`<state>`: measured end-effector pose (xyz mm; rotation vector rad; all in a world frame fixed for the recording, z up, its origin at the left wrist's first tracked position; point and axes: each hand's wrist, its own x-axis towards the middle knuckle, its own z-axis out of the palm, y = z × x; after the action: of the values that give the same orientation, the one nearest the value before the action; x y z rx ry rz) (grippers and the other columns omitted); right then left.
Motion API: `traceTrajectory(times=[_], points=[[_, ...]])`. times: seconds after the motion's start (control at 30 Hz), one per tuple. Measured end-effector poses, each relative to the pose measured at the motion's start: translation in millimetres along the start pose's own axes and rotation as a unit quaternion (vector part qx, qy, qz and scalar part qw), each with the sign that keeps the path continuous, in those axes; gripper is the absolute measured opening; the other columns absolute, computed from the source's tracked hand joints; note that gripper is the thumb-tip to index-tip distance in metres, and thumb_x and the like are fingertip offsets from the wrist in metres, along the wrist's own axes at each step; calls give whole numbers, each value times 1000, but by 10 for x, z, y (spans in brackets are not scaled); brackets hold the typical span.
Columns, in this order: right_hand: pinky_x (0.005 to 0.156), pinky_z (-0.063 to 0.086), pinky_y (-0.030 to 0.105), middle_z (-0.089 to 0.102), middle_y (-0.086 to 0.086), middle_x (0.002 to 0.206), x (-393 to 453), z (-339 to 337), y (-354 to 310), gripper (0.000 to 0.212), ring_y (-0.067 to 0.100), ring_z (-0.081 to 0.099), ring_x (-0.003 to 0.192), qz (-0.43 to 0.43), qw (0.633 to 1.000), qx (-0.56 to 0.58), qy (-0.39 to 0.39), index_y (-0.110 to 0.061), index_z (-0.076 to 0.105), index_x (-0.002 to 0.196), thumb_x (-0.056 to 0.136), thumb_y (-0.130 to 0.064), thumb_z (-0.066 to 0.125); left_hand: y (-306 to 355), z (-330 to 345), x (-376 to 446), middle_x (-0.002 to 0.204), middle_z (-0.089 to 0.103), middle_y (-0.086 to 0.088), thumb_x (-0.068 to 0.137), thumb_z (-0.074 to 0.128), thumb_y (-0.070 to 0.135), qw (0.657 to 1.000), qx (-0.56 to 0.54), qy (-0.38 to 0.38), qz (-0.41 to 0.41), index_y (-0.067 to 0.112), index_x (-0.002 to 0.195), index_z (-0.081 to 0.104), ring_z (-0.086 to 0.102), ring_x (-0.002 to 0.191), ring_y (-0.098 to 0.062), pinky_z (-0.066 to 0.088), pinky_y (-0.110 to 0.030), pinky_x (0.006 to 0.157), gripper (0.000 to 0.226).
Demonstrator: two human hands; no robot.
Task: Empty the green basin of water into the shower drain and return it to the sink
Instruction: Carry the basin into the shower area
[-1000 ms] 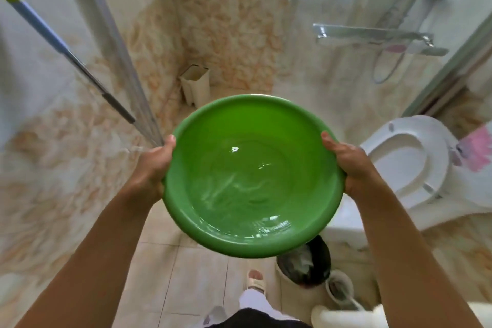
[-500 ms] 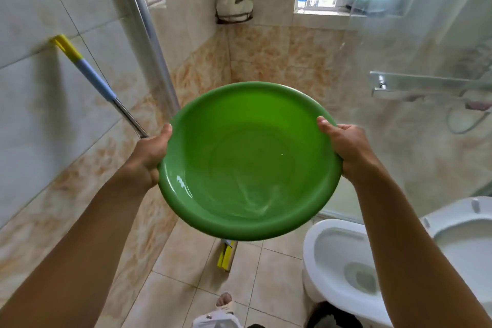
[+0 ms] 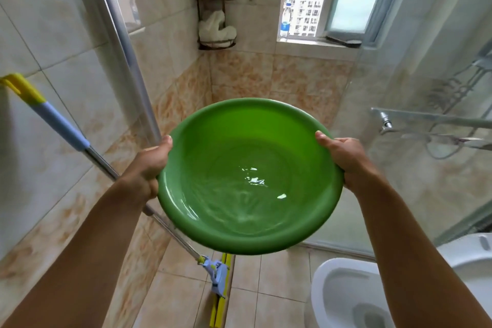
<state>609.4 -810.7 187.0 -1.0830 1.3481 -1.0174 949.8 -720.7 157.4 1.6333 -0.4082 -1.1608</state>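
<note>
A round green basin (image 3: 250,141) is held level in front of me at mid-frame, with shallow rippling water (image 3: 253,189) in its bottom. My left hand (image 3: 145,170) grips the basin's left rim, thumb on top. My right hand (image 3: 346,160) grips the right rim the same way. The shower area lies ahead behind a glass panel (image 3: 415,181); its drain is hidden by the basin. No sink is in view.
A mop (image 3: 61,125) with a blue-and-yellow handle leans on the left tiled wall, its head (image 3: 219,285) on the floor below the basin. A white toilet (image 3: 346,293) stands open at lower right. A metal rail (image 3: 431,122) crosses the glass. A corner rack (image 3: 217,32) hangs ahead.
The view has tilted up and swung left: the toilet slid toward the lower right and the window came into sight. Both hands keep the same hold, and the water ripples more.
</note>
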Motion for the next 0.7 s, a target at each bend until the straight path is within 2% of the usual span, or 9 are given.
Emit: traceTrajectory(times=[0.03,0.07,0.2,0.3,0.37,0.43,0.6,0.7], points=[[43,57,30,71,10,64,67,52,-13,27,18,70,49,0,1000,-5,4,-2,65,78,90,-26,67,45,4,90,102,70,-22,98,44,50,1000,3,-1,-2,5,121,60,70,80,-31,57,-39,44,52],[44,57,31,71,9,62,134,99,-29,27,19,70,49,1,1000,-7,7,-1,65,78,90,-26,68,84,14,174,101,70,-21,99,44,49,1000,1,-7,-1,4,121,60,70,79,-29,57,-35,43,52],[43,57,31,70,5,51,442,250,-92,28,18,69,46,9,1000,-15,12,-1,64,78,89,-26,68,191,61,534,100,71,-20,100,47,44,1000,4,-5,2,1,121,61,70,79,-28,56,-33,58,50],[46,59,32,72,13,66,743,355,-123,30,19,69,48,18,999,-32,13,3,67,83,88,-27,69,282,111,776,95,71,-17,98,48,46,1000,5,-4,-13,3,116,63,70,78,-28,57,-33,56,48],[53,61,35,72,19,79,987,418,-118,35,23,71,55,20,999,-47,6,6,68,89,88,-28,70,328,128,974,103,73,-18,95,51,50,1000,-5,3,-27,4,121,63,72,85,-31,59,-42,68,54],[55,61,36,73,20,82,1242,488,-105,37,24,71,57,17,998,-57,-5,7,69,91,88,-29,70,371,157,1162,108,72,-19,96,50,49,999,-9,17,-32,6,123,62,72,91,-32,57,-46,77,53],[61,62,42,72,25,84,1990,661,-123,39,30,70,63,14,997,-63,-35,10,68,93,89,-29,68,537,400,1571,107,71,-19,98,49,46,998,-20,50,-31,6,119,63,70,86,-30,57,-41,69,47],[50,60,35,71,21,75,2415,723,-170,38,24,69,53,20,997,-44,-53,10,68,90,90,-28,67,707,531,1782,109,72,-20,95,52,49,997,-19,69,-40,6,122,63,72,87,-32,58,-45,70,52]])
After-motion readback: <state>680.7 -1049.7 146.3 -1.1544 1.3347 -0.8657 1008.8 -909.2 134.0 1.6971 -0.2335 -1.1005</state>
